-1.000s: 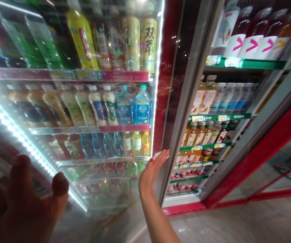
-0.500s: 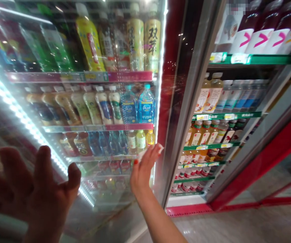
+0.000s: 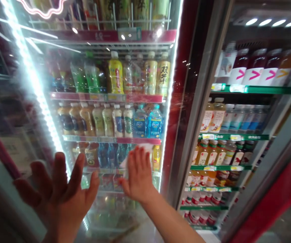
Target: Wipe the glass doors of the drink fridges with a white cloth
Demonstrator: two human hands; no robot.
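My right hand (image 3: 140,179) lies against the glass door (image 3: 105,216) of a lit drinks cooler. Under its fingers a thin white tissue (image 3: 147,147) is pressed to the pane, its edges showing past the fingertips and beside the thumb. My left hand (image 3: 60,197) is raised at the lower left with fingers spread and nothing in it. Whether its palm touches the glass, I cannot tell. Behind the pane, bottles such as a blue drink bottle (image 3: 155,123) and a yellow bottle (image 3: 115,74) stand in rows.
A bright light strip (image 3: 32,76) runs down the door's left side. To the right is a second cooler with bottles on green-edged shelves (image 3: 262,90), past a dark red and metal frame (image 3: 201,101). A red frame bar (image 3: 274,192) slants across the lower right.
The camera view has tilted up and shifted. My right hand has moved left across the glass with the tissue, away from the door's right edge. My left hand appears further right, still spread.
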